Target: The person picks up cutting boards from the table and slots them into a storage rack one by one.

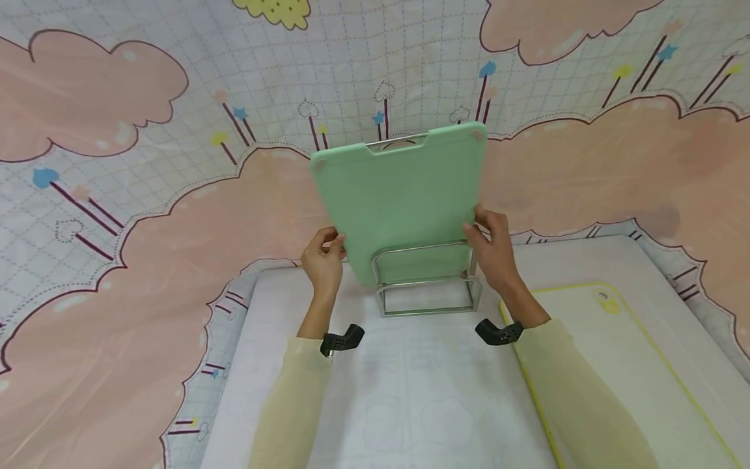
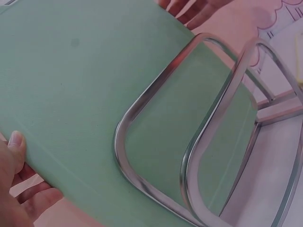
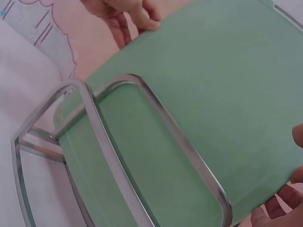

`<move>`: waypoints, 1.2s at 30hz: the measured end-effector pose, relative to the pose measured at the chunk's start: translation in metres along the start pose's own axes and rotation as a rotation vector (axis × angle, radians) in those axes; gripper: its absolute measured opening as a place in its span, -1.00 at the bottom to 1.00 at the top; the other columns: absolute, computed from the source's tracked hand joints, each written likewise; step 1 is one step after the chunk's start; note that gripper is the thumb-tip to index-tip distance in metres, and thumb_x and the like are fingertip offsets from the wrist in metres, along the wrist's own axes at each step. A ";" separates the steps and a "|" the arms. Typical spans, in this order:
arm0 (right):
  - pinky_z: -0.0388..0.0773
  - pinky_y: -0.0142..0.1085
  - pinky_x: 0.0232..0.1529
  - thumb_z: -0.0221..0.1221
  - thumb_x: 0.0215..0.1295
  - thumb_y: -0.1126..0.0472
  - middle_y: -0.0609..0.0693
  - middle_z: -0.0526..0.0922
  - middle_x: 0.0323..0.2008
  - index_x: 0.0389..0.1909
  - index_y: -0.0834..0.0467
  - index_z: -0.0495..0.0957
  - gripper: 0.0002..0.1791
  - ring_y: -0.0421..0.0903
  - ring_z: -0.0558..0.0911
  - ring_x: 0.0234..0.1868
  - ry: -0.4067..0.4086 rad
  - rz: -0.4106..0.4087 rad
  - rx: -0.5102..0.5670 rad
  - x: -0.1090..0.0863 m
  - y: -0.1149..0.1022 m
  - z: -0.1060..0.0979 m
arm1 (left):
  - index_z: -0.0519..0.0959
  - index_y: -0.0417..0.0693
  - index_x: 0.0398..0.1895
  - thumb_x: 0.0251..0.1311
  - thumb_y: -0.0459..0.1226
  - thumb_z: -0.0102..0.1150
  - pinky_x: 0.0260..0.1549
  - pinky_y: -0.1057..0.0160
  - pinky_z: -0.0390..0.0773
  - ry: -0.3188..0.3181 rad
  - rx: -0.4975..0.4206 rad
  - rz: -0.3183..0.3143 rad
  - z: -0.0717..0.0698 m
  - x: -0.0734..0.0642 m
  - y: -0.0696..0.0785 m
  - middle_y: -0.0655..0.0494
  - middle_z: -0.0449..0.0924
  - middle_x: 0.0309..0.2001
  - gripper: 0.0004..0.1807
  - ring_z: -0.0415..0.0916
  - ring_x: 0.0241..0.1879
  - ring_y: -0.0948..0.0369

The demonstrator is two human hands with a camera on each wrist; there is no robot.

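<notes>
A green cutting board [image 1: 404, 195] with a cut-out handle at its top edge stands tilted, its lower part behind the front loops of a metal wire rack [image 1: 430, 312]. My left hand [image 1: 325, 260] pinches the board's left edge, thumb on the near face and fingers behind. On the opposite edge, a little higher, my right hand [image 1: 495, 251] holds it the same way. The left wrist view shows two bent rack loops [image 2: 118, 137] in front of the board's face. In the right wrist view the board's lower corner lies behind the rack bars [image 3: 161, 113].
A white cutting board [image 1: 609, 365] with a yellow rim lies flat at the right, partly under my right sleeve. The rack stands on a white tabletop [image 1: 410, 378]. Behind it hangs a patterned cloth [image 1: 586, 169] with pink clouds.
</notes>
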State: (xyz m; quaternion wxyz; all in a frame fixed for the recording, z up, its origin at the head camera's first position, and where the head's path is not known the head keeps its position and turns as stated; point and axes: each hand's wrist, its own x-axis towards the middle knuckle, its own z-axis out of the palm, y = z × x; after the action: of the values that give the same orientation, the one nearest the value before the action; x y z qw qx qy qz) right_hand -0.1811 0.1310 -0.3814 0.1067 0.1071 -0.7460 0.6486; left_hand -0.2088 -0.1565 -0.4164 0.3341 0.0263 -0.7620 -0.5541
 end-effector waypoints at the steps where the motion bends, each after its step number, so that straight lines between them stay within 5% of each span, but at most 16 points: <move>1: 0.27 -0.03 0.27 -0.06 0.46 0.36 0.37 0.06 0.24 0.36 0.46 0.07 -0.46 0.27 0.13 0.35 0.003 0.002 0.000 0.000 0.001 0.000 | 0.67 -0.26 -0.29 0.12 -0.32 0.33 -0.57 0.44 0.58 0.001 0.000 -0.001 0.001 0.000 0.000 -0.09 0.64 -0.35 -0.84 0.58 -0.56 -0.02; 12: 0.21 -0.10 0.27 -0.04 0.46 0.35 0.34 0.09 0.23 0.35 0.45 0.11 -0.48 0.21 0.17 0.34 0.045 0.016 -0.009 0.002 0.012 -0.008 | 0.66 -0.31 -0.28 0.11 -0.37 0.33 -0.59 0.46 0.57 -0.015 -0.006 0.000 0.009 -0.002 0.004 -0.13 0.65 -0.34 -0.85 0.58 -0.53 -0.18; 21: 0.22 -0.13 0.26 -0.01 0.47 0.26 0.26 0.13 0.24 0.37 0.34 0.16 -0.48 0.12 0.20 0.33 0.068 -0.011 -0.009 0.010 0.039 -0.015 | 0.68 -0.24 -0.29 0.11 -0.31 0.34 -0.61 0.43 0.55 -0.014 0.037 0.020 0.014 -0.002 0.004 -0.09 0.66 -0.34 -0.84 0.61 -0.57 -0.07; 36: 0.28 -0.28 0.21 -0.06 0.46 0.36 0.35 0.09 0.21 0.33 0.47 0.13 -0.50 0.27 0.18 0.31 0.078 0.007 0.003 0.005 0.016 -0.015 | 0.69 -0.21 -0.30 0.09 -0.25 0.34 -0.59 0.40 0.57 0.003 0.068 0.027 0.019 -0.003 0.006 -0.06 0.67 -0.35 -0.81 0.62 -0.59 0.02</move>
State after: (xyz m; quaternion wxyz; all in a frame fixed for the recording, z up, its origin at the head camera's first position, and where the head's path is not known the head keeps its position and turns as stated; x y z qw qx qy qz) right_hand -0.1901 0.1479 -0.3929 0.1331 0.0792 -0.7408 0.6536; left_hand -0.2148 -0.1376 -0.4160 0.3417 0.0281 -0.7801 -0.5233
